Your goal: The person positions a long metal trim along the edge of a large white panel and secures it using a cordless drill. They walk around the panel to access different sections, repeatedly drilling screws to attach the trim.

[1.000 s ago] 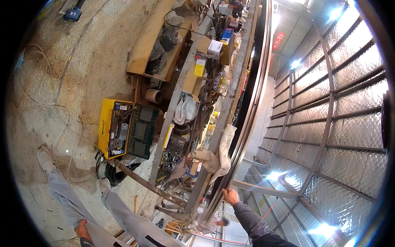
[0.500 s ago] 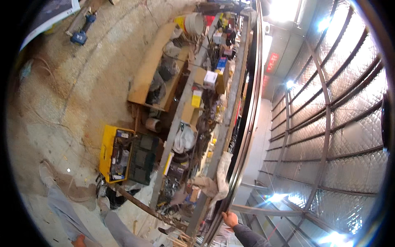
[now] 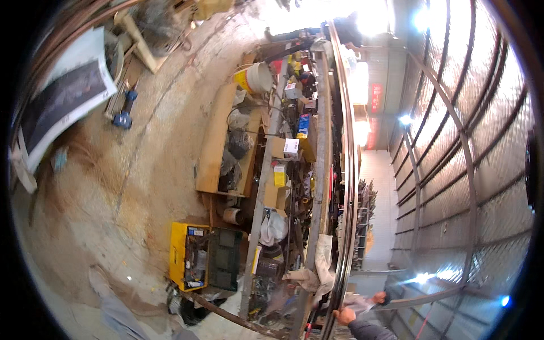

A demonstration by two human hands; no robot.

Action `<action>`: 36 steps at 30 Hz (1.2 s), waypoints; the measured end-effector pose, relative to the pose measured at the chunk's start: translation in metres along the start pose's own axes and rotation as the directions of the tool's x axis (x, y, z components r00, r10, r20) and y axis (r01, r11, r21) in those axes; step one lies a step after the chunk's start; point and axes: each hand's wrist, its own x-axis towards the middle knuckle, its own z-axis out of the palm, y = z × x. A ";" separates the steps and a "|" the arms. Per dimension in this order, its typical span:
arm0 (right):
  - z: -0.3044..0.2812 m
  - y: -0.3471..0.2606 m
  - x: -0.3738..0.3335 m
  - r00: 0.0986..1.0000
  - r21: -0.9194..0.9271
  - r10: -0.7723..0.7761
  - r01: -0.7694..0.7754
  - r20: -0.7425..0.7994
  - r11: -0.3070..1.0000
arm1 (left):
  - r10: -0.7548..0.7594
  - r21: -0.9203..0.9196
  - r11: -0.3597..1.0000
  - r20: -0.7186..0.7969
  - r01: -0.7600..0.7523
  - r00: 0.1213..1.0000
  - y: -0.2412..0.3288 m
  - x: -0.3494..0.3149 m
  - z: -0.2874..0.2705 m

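My right hand [image 3: 343, 315], in a dark sleeve, comes in at the lower right. Its fingers are closed over the near end of the long, shiny metal bars [image 3: 344, 226]. These bars run away from me along the edge of a cluttered steel-framed workbench [image 3: 321, 192]. Close to this hand, a pale crumpled cloth [image 3: 323, 260] hangs over the bench frame. My left hand is out of view. How many bars my right hand grips cannot be made out.
On the floor to the left stand an open yellow toolbox [image 3: 178, 255], a long wooden box [image 3: 212, 147] and a white bucket [image 3: 260, 77]. A blue dumbbell-shaped object [image 3: 124, 113] lies farther left. Another person [image 3: 362, 304] is beyond my right hand.
The view has shifted, so the bench and toolbox sit lower and the toolbox farther right. My left hand, earlier at the lower left, has left the view. My right hand stays on the bars.
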 end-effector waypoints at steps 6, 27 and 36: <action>0.010 0.001 0.000 0.999 0.069 -0.002 0.005 -0.046 0.998 | 0.263 -0.670 0.742 0.312 0.015 0.913 -0.092 0.053 -0.027; 0.060 -0.014 -0.199 0.690 0.609 0.347 0.170 -0.635 0.775 | -0.148 -0.825 -0.025 0.562 0.565 0.814 -0.377 -0.022 -0.181; 0.406 -0.072 -0.527 0.878 0.887 0.147 0.435 -0.456 0.152 | 0.288 -0.828 0.134 0.558 0.545 0.778 -0.317 -0.230 -0.184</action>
